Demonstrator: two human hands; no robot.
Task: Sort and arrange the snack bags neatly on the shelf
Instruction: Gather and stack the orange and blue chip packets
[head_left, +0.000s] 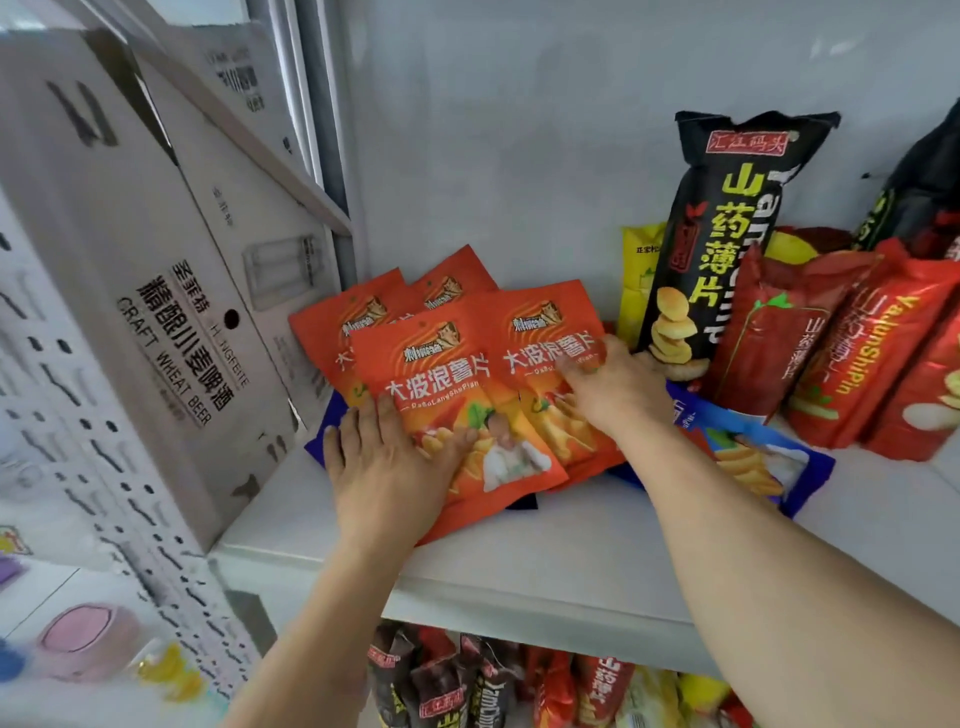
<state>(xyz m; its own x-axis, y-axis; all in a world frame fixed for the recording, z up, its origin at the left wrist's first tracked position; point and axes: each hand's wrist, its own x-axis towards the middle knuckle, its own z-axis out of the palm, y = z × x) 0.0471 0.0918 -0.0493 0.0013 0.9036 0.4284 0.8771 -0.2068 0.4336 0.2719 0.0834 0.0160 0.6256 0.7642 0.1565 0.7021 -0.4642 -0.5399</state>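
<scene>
- Head view looks down on a white shelf (545, 561) backed by a pale wall, with both bare forearms reaching in from below.
- At the left stands a big cardboard carton (156, 291) printed "CRAFT WHEAT BEER", leaning against the shelf's left end; a perforated white panel (78, 441) runs beside it.
- At the right a tall black chip bag (727, 234) stands upright against the wall, with a yellow bag (639, 280) just behind its left edge.
- Right of that, several red bags (852, 353) lean in a row, and another dark bag (919, 197) stands behind them at the frame edge.
- In the middle of the shelf four orange snack bags (447, 364) lie overlapping in a loose fan, tops pointing toward the wall.
- A blue bag (753, 457) lies flat beneath and to the right of them, its corner also poking out at the left.
- The left hand (384, 467) lies flat with fingers spread and straight, pressing on the lower left part of the front orange bag.
- The right hand (613, 384) rests on the neighbouring orange bag, fingers extended across its printed face; its motion blur hides whether any fingertip pinches the edge.
- Below the shelf, more black, red and yellow packets (519, 680) crowd a lower level.
- Far left, blurred pink and yellow shapes (88, 644) sit behind the panel.
</scene>
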